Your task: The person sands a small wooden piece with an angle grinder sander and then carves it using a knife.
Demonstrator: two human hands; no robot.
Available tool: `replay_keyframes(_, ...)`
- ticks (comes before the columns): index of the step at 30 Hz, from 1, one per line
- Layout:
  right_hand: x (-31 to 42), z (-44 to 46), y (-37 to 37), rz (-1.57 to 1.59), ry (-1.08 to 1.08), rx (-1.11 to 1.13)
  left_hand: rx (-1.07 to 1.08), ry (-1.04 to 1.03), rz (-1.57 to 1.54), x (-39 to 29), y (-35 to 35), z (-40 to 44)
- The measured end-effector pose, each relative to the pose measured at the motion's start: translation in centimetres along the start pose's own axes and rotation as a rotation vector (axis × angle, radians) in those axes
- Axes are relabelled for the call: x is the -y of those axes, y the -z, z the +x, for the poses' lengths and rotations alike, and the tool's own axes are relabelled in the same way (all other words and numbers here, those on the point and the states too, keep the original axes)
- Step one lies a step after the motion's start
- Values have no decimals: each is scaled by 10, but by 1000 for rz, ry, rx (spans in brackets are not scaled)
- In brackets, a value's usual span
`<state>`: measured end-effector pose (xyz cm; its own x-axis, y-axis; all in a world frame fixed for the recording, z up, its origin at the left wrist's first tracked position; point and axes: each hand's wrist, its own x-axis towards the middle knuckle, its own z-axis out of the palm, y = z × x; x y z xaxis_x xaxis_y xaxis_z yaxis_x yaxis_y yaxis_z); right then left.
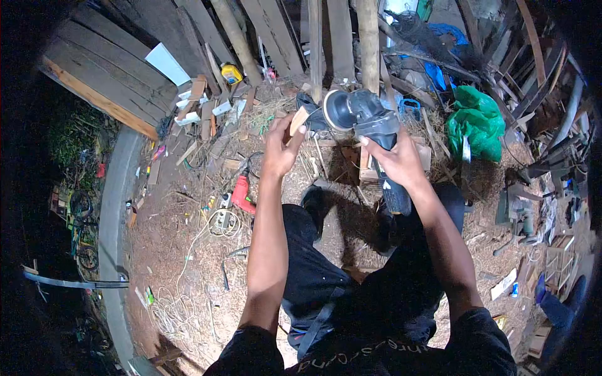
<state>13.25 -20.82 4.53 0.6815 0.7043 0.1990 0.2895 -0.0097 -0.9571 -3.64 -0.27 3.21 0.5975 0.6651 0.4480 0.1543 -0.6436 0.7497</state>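
Note:
My left hand [284,143] pinches a small piece of wood [299,120] between thumb and fingers, raised in front of me. In my right hand [396,155] is a black angle grinder [374,122], its body slanting down toward my lap. A pale round disc [336,110] on the grinder's head faces the wood, with a gap between them. Whether the disc is spinning I cannot tell. Beneath the grinder stands a low wooden block or box [370,173], partly hidden by the tool and my arm.
A red power drill [242,194] lies on the shavings-covered ground beside a power strip [222,219] and tangled white cord [179,307]. A green plastic bag [475,122] sits at the right. Boards and poles [370,44] lean at the back. A concrete edge [119,219] runs along the left.

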Motion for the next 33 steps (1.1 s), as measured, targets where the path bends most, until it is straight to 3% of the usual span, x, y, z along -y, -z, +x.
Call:
replay_keyframes(2,-1,0,1,17,16,-4,-39,54,-94,28,-8,-1)
replay_keyframes(8,-24,7,1,-69,17,-18,-56,260,-497,22,-11,2)
replay_keyframes(11,-20,6,1,-45,35,-17,-160,372,-490,52,-17,2)
replay_keyframes(14,-22,6,2,-97,23,-27,-280,466,-651,15,-14,0)
replay_keyframes(17,-23,6,3,-116,21,-38,-186,516,-918,2,-8,3)
replay_keyframes(26,-11,0,0,-80,70,20,-352,536,-1023,52,-8,8)
replay_keyframes(33,-15,-7,-9,-134,63,77,-390,553,-909,23,-5,8)
